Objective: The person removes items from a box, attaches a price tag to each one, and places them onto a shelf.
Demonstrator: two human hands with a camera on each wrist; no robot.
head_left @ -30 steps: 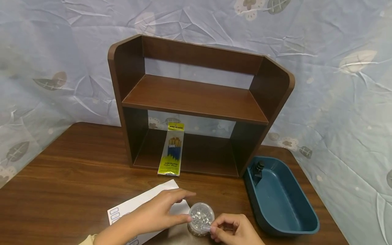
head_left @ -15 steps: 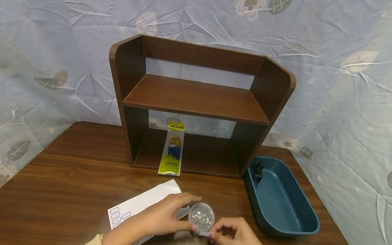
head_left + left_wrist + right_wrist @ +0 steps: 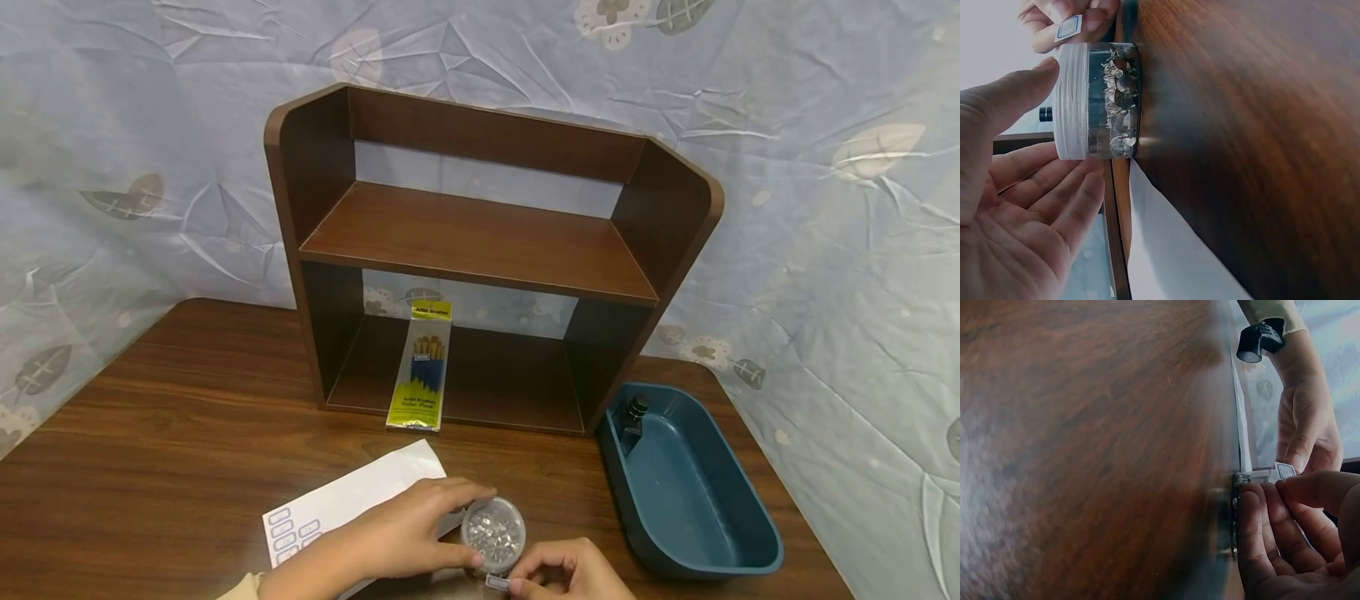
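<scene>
A round clear jar (image 3: pixel 493 533) of small shiny metal pieces, perhaps thumbtacks, stands upright on the table. My left hand (image 3: pixel 408 529) holds it from the left; in the left wrist view its thumb and fingers lie on opposite sides of the whitish lid (image 3: pixel 1072 100). Between thumb and forefinger my right hand (image 3: pixel 570 571) pinches a small blue-bordered label (image 3: pixel 498 582) close to the jar's near side. Its printing is too small to read. A white sheet of similar labels (image 3: pixel 375 479) lies partly under my left forearm.
Behind the jar stands a brown two-tier shelf (image 3: pixel 480 242), with a pack of artist brushes (image 3: pixel 420 367) in its lower tier, sticking out at the front. At right, a blue bin (image 3: pixel 690 492) holds a small black bottle (image 3: pixel 632 423).
My right hand has moved the label from over the jar's top down to its near side. My left hand has come in closer, its fingers now around the jar.
</scene>
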